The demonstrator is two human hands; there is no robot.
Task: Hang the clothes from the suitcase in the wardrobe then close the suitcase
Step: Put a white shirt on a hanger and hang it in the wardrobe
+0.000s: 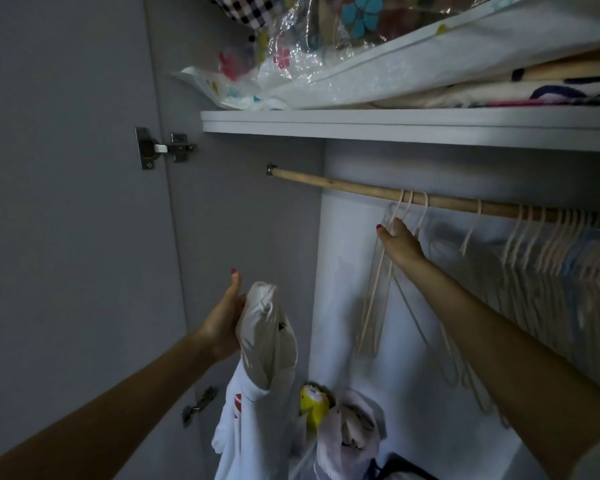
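Observation:
I face the inside of a white wardrobe. My left hand (227,317) grips a bunched white garment (264,344) with a red mark, which hangs down below the hand. My right hand (397,242) reaches up to a group of empty cream hangers (374,299) on the wooden rail (343,185), with its fingers closed round the necks of the hangers just below the rail. The suitcase is not in view.
Many more hangers with clothes (561,271) fill the rail's right side. A shelf (395,128) above holds plastic-wrapped bedding (326,64). The open door (66,202) with hinges stands at left. Bags and a yellow item (314,405) sit at the wardrobe's bottom.

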